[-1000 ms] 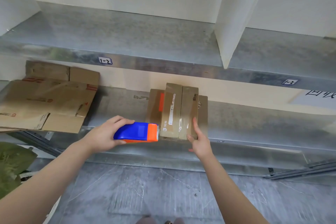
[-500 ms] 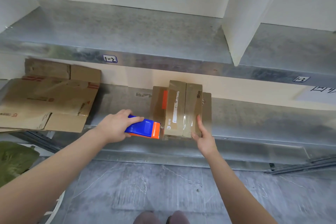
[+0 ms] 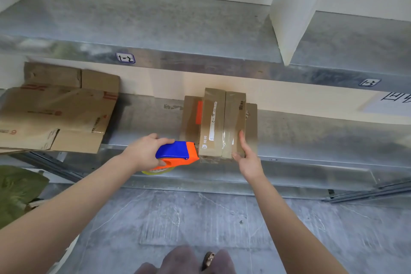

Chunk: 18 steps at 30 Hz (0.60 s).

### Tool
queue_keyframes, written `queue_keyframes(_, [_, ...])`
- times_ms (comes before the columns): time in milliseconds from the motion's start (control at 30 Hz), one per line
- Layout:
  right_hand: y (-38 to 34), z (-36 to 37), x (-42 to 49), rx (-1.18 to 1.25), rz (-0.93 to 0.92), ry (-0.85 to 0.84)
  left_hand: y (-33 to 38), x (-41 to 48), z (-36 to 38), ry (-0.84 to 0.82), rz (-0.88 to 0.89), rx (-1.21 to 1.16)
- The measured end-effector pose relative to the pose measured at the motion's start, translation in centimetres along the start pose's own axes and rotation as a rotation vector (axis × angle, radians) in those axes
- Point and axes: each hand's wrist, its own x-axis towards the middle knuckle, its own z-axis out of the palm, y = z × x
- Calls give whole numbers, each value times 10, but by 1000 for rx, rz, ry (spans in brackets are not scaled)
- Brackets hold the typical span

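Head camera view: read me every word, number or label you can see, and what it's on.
"1-2", seemingly: tag on the upper shelf edge.
Second tag, farther right: blurred.
"K7": start of the white label on the box; rest too small.
White sign: large characters, cut off, unreadable.
Flattened cardboard: red print, blurred.

Small brown cardboard box [image 3: 222, 122]: flaps closed, clear tape over the top seam, white label strip. Lies flat at the front edge of the lower metal shelf [image 3: 311, 138]. Blue-and-orange tape dispenser [image 3: 174, 151]: tilted, just off the shelf's front edge, orange nose touching the box's near left corner.
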Motion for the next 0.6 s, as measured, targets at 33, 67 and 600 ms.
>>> queue_keyframes(33, [0, 0, 0, -3, 4, 0, -1, -1, 2, -9, -17, -34])
queue_keyframes(67, [0, 0, 0, -5, 6, 2, -2, -3, 5, -13, -29, -60])
queue_keyframes(600, [-9, -1, -4, -28, 42, 0, -4, -1, 9, 138, 88, 111])
